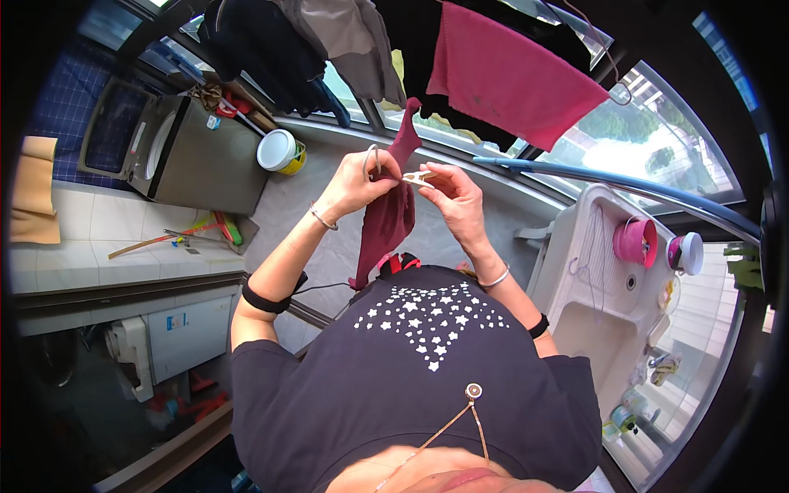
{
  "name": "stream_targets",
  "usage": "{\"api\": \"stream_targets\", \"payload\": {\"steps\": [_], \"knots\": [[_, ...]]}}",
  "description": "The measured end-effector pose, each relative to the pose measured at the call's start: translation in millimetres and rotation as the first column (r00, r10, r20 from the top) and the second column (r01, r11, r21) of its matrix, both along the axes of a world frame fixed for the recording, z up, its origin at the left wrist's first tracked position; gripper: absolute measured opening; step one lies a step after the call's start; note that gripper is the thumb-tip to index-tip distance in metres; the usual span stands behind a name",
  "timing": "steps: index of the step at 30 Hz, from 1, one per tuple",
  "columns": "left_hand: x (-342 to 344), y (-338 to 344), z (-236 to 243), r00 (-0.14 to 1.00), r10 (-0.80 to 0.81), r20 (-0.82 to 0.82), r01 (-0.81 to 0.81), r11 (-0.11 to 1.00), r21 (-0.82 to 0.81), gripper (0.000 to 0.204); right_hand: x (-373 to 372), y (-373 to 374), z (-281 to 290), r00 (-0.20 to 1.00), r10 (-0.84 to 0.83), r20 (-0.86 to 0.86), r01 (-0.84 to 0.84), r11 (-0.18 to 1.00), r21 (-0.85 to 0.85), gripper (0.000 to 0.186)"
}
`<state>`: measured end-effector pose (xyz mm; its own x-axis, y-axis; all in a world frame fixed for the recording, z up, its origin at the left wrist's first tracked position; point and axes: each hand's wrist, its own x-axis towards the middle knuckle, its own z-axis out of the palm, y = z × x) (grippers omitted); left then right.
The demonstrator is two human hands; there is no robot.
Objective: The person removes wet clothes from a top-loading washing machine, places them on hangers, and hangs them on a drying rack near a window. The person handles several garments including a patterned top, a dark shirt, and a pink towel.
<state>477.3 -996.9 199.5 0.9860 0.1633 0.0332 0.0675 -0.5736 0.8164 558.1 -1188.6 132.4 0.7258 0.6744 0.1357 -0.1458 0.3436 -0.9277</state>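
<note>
In front of my chest, both hands are raised close together. My left hand [363,182] is closed, pinching a maroon cloth [386,226] near its upper part; the cloth hangs down toward my shirt, and a strip of it rises behind the fingers. A grey curved loop [371,158] shows at the left fingers; I cannot tell what it belongs to. Between thumb and fingers, my right hand [462,205] grips a white clothespin [419,177]. The clothespin's tip points at the left fingertips and meets the cloth there.
Overhead hang a pink towel [509,74] and dark and grey clothes [345,49]. A blue pole [625,185] slants across the right, above a white sink [596,287] with a pink bucket [634,243]. At left stand an open washing machine [205,156] and a lidded bucket [279,151].
</note>
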Motion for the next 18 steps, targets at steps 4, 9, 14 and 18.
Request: {"api": "stream_targets", "payload": {"steps": [4, 9, 14, 18], "knots": [[2.4, -2.6, -1.6, 1.0, -0.009, 0.021, 0.009, 1.0, -0.019, 0.011, -1.5, -3.6, -0.4, 0.997, -0.042, 0.068, 0.043, 0.999, -0.015, 0.031], [4.5, -7.7, -0.9, 0.999, -0.024, 0.037, 0.026, 0.999, -0.037, 0.009, 0.2, -5.2, 1.9, 0.966, -0.16, 0.205, 0.174, 0.983, -0.051, 0.021], [10.1, -14.7, -4.2, 0.992, -0.049, 0.114, 0.057, 0.996, -0.068, 0.009, -0.8, -4.4, 3.4, 0.967, -0.079, 0.241, 0.117, 0.982, -0.148, 0.021], [10.6, -13.9, -4.0, 0.996, -0.07, 0.056, 0.077, 0.988, -0.13, 0.007, 3.8, -8.5, 8.8, 0.954, 0.022, 0.3, 0.048, 0.973, -0.225, 0.033]]}}
